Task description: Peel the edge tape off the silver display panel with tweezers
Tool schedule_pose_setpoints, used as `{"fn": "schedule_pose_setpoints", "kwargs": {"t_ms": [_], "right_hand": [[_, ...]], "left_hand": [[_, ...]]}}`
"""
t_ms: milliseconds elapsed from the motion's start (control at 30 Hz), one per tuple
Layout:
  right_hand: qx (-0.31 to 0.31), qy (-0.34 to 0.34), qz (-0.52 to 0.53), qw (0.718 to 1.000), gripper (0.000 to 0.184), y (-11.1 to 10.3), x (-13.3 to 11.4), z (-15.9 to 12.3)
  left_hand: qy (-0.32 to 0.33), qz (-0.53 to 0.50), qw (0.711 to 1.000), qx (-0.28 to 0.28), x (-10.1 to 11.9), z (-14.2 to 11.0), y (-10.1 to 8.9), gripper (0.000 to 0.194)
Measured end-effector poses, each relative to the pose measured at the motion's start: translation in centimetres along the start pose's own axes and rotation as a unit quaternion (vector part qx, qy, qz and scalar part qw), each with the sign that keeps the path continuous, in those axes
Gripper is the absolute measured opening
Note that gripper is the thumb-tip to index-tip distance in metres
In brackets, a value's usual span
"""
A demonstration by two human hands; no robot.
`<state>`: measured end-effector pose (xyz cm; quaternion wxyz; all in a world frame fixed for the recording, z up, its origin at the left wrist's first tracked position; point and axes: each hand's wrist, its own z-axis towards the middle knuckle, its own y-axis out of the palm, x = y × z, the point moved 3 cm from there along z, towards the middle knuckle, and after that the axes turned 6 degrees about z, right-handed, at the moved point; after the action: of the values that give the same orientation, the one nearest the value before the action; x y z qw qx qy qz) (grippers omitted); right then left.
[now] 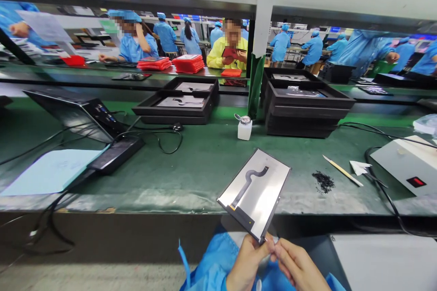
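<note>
My left hand [246,257] grips a flat display panel [269,182] by its lower corner, over the front edge of the bench. The panel is tilted, its silvery back facing me, with a dark ribbon cable [246,186] curving across it. Close by, my right hand [294,258] is closed in a pinch at that same corner, its fingertips meeting those of the left. Whatever lies between the right fingertips is too small or hidden to make out.
The green bench [198,163] bears a white pump bottle [245,129], stacked black trays [303,109], more trays [177,102], a pile of black scraps [323,182], a pale pen-like tool [342,170] and a grey box [408,163]. Cables and a tilted monitor [78,116] stand left. Co-workers sit beyond.
</note>
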<state>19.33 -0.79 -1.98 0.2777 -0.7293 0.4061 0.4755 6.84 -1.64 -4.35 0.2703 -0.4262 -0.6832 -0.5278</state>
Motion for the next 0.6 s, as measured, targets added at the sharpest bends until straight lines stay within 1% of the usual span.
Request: {"fn": "schedule_pose_setpoints", "kwargs": {"t_ms": [100, 200, 267, 333, 433, 500, 600], "right_hand": [[-0.016, 0.001, 0.051, 0.999, 0.055, 0.2, 0.1, 0.2], [-0.001, -0.037, 0.022, 0.999, 0.051, 0.2, -0.4, 0.1], [0.005, -0.048, -0.01, 0.999, 0.051, 0.0, -0.8, 0.0], [-0.002, -0.027, -0.008, 1.0, 0.054, 0.0, -0.8, 0.0], [-0.037, 0.008, 0.051, 0.998, 0.059, 0.2, -0.4, 0.2], [-0.043, 0.011, 0.081, 0.996, 0.059, 0.4, -0.2, 0.3], [-0.029, -0.014, 0.055, 0.998, 0.052, 0.5, -0.4, 0.1]], "left_hand": [[-0.01, 0.001, 1.0, 0.001, 0.3, -0.2, -0.1, 0.053], [-0.008, 0.003, 1.0, 0.015, 0.3, -0.2, -0.2, 0.05], [-0.004, 0.001, 1.0, 0.02, 0.2, -0.1, -0.2, 0.051], [-0.001, -0.002, 1.0, 0.013, 0.2, -0.1, -0.1, 0.053], [-0.008, -0.001, 1.0, -0.011, 0.4, -0.4, 0.0, 0.055], [-0.011, 0.002, 1.0, -0.014, 0.5, -0.5, 0.0, 0.054], [-0.005, 0.005, 1.0, 0.005, 0.6, -0.5, -0.1, 0.051]]}}
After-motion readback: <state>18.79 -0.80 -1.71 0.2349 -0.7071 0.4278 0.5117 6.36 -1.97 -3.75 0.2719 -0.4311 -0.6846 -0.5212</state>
